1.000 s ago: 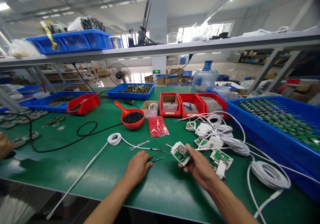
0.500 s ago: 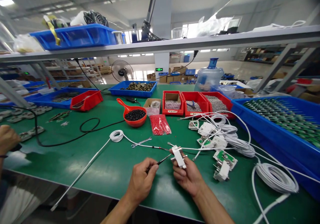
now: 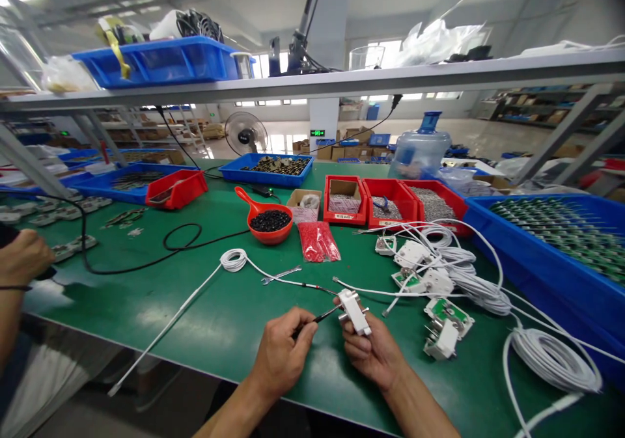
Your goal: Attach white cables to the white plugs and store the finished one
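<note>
My right hand grips a small white socket box with metal fittings, held edge-on above the green table. My left hand is closed round a thin dark-handled tool whose tip touches the box's left side. A white cable with a coiled section and a stripped end lies just beyond the hands. More white socket boxes with green boards lie to the right, tangled with white cable coils.
Red bins of small parts, a red scoop of black beads, a bag of red pieces and a wrench sit behind. Blue trays flank the table. Another person's hand works at far left by a black cable.
My left hand picked the thin tool off the table and brought its tip to the box. My right hand turned the box from face-up to edge-on.
</note>
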Available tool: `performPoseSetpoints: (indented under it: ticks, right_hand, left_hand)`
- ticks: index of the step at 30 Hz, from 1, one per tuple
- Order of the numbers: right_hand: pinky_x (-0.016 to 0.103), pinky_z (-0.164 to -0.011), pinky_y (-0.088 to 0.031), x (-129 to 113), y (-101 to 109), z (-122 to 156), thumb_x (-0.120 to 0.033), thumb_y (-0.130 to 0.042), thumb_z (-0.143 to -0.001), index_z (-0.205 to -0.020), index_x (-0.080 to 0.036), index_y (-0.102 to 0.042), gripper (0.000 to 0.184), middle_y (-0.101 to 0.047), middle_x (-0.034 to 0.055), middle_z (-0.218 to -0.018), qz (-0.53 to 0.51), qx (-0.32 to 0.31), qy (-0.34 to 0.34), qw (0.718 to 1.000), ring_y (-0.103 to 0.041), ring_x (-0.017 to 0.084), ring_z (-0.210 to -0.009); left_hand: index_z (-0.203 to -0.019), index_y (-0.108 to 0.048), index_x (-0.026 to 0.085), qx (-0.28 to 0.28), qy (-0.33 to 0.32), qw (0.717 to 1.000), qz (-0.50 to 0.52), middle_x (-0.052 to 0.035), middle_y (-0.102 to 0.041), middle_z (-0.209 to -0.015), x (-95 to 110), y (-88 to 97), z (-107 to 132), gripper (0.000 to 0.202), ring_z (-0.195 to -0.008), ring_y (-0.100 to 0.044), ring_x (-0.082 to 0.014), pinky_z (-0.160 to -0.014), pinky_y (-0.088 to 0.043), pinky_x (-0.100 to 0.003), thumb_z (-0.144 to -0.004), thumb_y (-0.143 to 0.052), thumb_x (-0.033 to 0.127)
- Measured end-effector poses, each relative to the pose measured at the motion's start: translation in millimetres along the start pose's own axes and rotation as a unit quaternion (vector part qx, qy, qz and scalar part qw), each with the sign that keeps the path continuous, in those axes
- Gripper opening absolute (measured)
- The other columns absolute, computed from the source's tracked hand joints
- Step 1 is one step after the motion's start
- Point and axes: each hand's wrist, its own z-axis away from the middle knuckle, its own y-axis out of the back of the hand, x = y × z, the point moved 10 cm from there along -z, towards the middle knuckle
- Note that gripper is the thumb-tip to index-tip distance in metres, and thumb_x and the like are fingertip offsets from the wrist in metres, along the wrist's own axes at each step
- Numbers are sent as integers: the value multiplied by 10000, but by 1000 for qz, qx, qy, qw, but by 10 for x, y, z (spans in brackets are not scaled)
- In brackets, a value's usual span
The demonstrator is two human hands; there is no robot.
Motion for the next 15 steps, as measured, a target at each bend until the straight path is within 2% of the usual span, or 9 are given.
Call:
performPoseSetpoints:
  ticks: [3, 7, 11, 15]
  right_hand:
    - [94, -319, -199, 33, -89, 3, -119, -581, -828, -964, -122, -625, 143, -541, -25, -581, -35, -64, -5, 997, -337, 0, -332]
    - [89, -326, -230, 80, -212, 11, -73, -567, -829, -1029, -132, -622, 216, -544, -30, -617, -59, -136, 1, 989, -372, -2, -352]
    - [82, -333, -247, 126, -246, 2, -71, -543, -851, -1079, -144, -608, 248, -543, -35, -635, -62, -148, -3, 987, -389, -6, -360]
    - [75, -333, -247, 87, -246, 12, -58, -533, -843, -1091, -157, -607, 277, -515, -48, -623, -65, -127, 10, 990, -375, -10, -353]
  left_hand:
    - [-817, -616, 151, -2, -1, 1000, 3, 3, -581, -665, 25, 38, 11, 218, -597, -513, -88, -570, -348, -179, -915, -504, 310]
    - [-811, -614, 149, 8, -6, 1000, 5, 1, -585, -668, 66, 97, 21, 217, -605, -521, -89, -573, -347, -179, -918, -501, 300]
    - [-808, -617, 149, 20, -16, 1000, 7, 2, -593, -676, 96, 148, 40, 201, -618, -533, -89, -600, -359, -180, -916, -504, 275]
    - [-808, -622, 148, 26, -19, 999, 2, -3, -600, -680, 106, 184, 65, 203, -623, -542, -95, -605, -364, -183, -917, -499, 267]
